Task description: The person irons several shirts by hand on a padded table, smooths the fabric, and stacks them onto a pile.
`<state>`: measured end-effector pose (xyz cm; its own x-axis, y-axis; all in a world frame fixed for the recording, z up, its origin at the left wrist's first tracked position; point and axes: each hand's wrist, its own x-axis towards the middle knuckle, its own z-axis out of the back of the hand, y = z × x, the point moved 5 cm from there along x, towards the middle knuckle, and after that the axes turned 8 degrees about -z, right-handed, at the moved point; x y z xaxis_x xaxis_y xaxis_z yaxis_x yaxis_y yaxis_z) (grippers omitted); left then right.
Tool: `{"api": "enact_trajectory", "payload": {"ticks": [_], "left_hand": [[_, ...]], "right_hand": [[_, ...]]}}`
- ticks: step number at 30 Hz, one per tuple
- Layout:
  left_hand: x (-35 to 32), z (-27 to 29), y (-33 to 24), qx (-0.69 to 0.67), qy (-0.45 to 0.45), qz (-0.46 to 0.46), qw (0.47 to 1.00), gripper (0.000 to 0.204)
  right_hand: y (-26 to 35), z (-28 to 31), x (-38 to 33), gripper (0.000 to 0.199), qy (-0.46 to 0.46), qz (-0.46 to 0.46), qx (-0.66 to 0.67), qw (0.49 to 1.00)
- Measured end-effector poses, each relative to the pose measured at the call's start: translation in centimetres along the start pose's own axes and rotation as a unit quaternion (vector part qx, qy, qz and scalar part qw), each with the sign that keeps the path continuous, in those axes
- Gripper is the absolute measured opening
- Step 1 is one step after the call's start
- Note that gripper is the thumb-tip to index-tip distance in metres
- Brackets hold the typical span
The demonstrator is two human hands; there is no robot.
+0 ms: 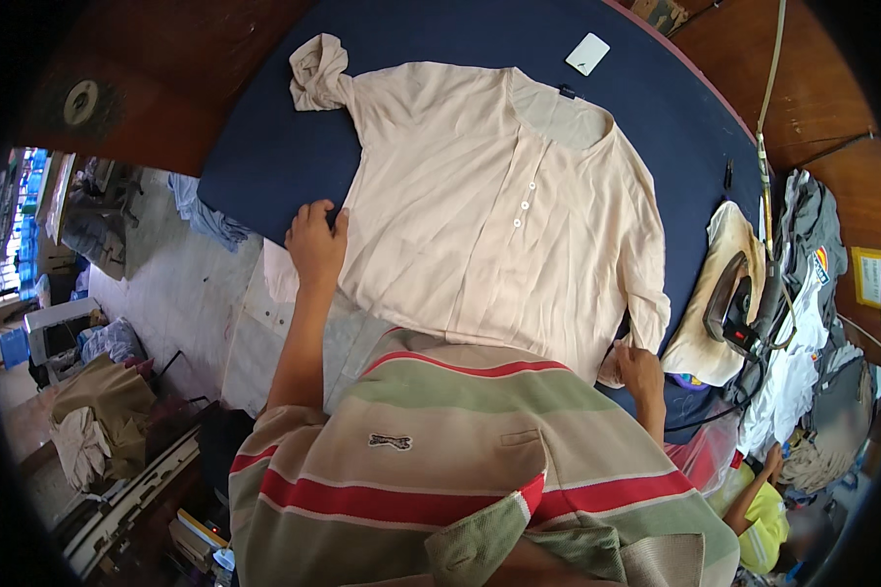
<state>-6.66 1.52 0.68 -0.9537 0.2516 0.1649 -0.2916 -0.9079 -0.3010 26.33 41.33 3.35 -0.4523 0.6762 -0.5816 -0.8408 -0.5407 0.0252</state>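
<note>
– What lies to your left?
– Brown cloth [113,386], near; light-blue cloth [206,217], farther.
– And to your right?
– White card [587,54], far; yellow-bordered sign [869,278], midway; white garment [795,377], nearer.

The left forearm [305,342] reaches well forward, bare to near the elbow, and ends in a left hand [317,247] turned palm down, its fingers spread a little and bent at the knuckles. Closer to the torso, the right hand [638,376] angles inward above a short visible stretch of right forearm [652,416], fingers curled in and drawn together.
</note>
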Motion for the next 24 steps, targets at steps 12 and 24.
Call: {"api": "enact_trajectory", "payload": {"ticks": [12,24], "left_hand": [[0.7,-0.3,0.4,0.006,-0.085,0.04,0.996,0.019],[2.1,-1.2,-0.2,-0.003,-0.01,0.04,0.999,0.024]], "right_hand": [[-4.1,4.8,2.0,0.031,-0.426,0.098,0.081,0.896],[5.2,-1.3,1.1,0.024,-0.214,0.187,0.093,0.954]]}}
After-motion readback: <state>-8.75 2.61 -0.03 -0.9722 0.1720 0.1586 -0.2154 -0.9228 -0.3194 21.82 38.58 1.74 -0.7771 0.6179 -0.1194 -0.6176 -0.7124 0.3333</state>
